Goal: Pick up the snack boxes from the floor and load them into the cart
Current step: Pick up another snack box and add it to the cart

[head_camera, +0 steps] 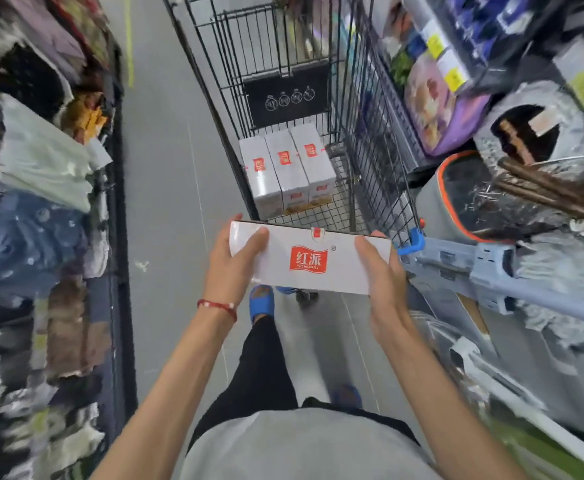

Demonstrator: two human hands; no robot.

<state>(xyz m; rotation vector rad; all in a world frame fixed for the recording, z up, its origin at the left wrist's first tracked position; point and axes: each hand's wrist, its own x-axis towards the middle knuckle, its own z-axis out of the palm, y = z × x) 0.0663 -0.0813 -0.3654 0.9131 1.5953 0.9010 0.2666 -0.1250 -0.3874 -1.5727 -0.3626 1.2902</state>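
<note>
I hold a white snack box (pixel 309 259) with a red logo flat in front of me, just short of the near end of the wire cart (pixel 377 174). My left hand (pixel 235 268) grips its left end, thumb on top. My right hand (pixel 384 271) grips its right end the same way. Three matching white snack boxes (pixel 287 169) lie side by side on the cart's floor, toward its far left. No boxes show on the floor in this view.
A rack of folded clothes (pixel 41 168) lines the left of the aisle. Shelves of goods, mops (pixel 491 271) and a bucket (pixel 463 192) crowd the right. Grey floor (pixel 166 168) runs between the rack and the cart. My feet in blue slippers (pixel 262 303) stand under the box.
</note>
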